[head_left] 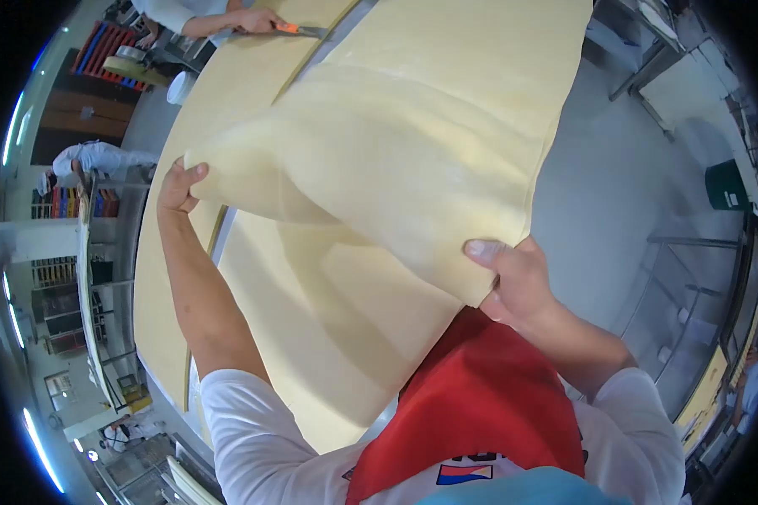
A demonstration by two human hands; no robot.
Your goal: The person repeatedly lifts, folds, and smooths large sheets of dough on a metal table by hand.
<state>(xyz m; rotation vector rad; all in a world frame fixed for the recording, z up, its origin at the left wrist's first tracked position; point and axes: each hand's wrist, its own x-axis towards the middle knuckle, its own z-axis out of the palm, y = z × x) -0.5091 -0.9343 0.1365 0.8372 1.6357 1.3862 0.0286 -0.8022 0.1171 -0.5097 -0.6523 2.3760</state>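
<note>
A wide, thin sheet of pale yellow dough (pixel 412 143) hangs raised between my hands, its near edge sagging in a curve. My left hand (pixel 179 185) pinches the sheet's left corner, thumb on top. At the right corner, my right hand (pixel 513 273) grips the edge with the thumb on top and the fingers underneath, close to the red apron (pixel 488 396). Beneath the lifted part lies more pale dough (pixel 311 320) on the table, partly shaded. Another long strip of dough (pixel 162 295) runs along the left side, past a narrow gap.
Across the table at the top, a co-worker's hand (pixel 261 21) holds an orange-handled tool (pixel 299 29) over the dough. A white bucket (pixel 181 87) stands beyond the table's left edge. Further left, another person (pixel 101 158) bends by a rack. A green bin (pixel 726 185) is at far right.
</note>
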